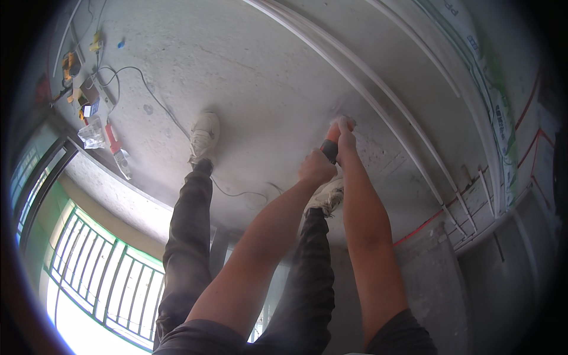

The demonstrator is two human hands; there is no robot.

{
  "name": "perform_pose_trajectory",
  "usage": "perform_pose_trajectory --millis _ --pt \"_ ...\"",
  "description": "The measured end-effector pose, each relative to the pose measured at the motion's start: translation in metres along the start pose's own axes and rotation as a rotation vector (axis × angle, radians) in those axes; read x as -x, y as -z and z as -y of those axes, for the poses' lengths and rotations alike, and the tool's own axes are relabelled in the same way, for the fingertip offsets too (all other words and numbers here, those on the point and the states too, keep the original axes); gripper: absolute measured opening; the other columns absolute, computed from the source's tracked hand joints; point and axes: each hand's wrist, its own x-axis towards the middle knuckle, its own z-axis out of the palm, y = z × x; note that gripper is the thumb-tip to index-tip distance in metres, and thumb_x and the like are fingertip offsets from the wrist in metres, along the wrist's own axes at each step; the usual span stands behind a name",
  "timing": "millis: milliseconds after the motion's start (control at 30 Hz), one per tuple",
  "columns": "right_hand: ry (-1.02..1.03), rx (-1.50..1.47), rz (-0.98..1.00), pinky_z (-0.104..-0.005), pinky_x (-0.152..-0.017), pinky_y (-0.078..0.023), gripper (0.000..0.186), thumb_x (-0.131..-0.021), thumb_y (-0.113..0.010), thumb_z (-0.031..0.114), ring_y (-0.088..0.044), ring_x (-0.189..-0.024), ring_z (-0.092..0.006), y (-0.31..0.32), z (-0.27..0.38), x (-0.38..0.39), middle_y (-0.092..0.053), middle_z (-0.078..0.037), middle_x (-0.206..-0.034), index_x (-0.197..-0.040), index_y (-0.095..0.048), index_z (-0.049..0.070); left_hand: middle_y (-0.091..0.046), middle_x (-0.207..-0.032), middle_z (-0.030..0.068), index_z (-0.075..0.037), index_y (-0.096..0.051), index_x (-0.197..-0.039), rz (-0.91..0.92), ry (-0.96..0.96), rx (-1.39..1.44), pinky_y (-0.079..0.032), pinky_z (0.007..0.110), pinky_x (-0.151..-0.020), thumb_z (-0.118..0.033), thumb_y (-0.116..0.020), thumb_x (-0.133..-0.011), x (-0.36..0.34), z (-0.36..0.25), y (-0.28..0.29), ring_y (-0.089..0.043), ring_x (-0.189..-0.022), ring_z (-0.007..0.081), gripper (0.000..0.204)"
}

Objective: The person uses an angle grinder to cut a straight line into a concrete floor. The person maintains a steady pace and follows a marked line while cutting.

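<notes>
Both my hands are closed around an orange and black power tool (329,148), which looks like an angle grinder. My left hand (318,167) wraps the dark rear end of its body. Farther forward, my right hand (347,141) grips along the orange front part. The tool's head is close to the grey concrete floor (260,89), in a pale haze of dust; its working end is too blurred to make out. My right shoe (326,197) stands just behind the tool, while my left shoe (205,131) is planted off to the left.
Long white pipes (378,83) run across the floor to the right of the tool. A dark cord (152,92) trails past my left shoe. Several tools and packages, among them a red-handled tool (112,139), lie at the far left. A railing (106,278) shows at lower left.
</notes>
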Motion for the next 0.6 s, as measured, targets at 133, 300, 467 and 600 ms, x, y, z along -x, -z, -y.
perform_pose_trajectory --millis 133,300,467,600 --pt "0.023 -0.017 0.002 -0.0399 -0.086 -0.057 0.069 -0.099 -0.070 0.062 -0.067 -0.099 -0.0234 0.010 0.000 -0.013 -0.067 -0.009 -0.117 -0.132 -0.063 0.002 -0.075 -0.122 0.0200 -0.001 -0.065 -0.130 0.016 -0.020 -0.004 -0.058 0.046 -0.099 -0.020 -0.083 -0.071 0.004 -0.007 0.001 -0.072 -0.120 0.0365 0.064" --pt "-0.017 -0.006 -0.008 -0.0404 -0.082 -0.058 0.067 -0.099 -0.071 0.061 -0.067 -0.095 -0.0234 -0.007 0.016 0.016 -0.066 -0.008 -0.114 -0.130 -0.061 0.003 -0.074 -0.123 0.0196 -0.001 -0.063 -0.132 0.008 -0.003 0.016 -0.057 0.046 -0.099 -0.019 -0.082 -0.071 0.000 -0.003 0.005 -0.072 -0.121 0.0365 0.066" --pt "-0.044 -0.024 0.016 -0.0413 -0.079 -0.059 0.064 -0.098 -0.072 0.060 -0.067 -0.091 -0.0231 -0.002 0.017 0.009 -0.065 -0.007 -0.111 -0.128 -0.060 0.004 -0.074 -0.122 0.0183 -0.002 -0.063 -0.130 0.016 0.005 0.026 -0.057 0.046 -0.099 -0.019 -0.082 -0.072 0.000 -0.007 0.002 -0.072 -0.120 0.0363 0.064" --pt "-0.037 -0.024 0.020 -0.0403 -0.076 -0.059 0.062 -0.099 -0.071 0.061 -0.066 -0.086 -0.0219 0.001 0.010 -0.003 -0.065 -0.007 -0.108 -0.125 -0.060 0.006 -0.074 -0.121 0.0184 -0.002 -0.063 -0.130 0.031 0.007 0.023 -0.057 0.046 -0.099 -0.018 -0.081 -0.073 0.000 -0.007 0.003 -0.072 -0.119 0.0364 0.062"
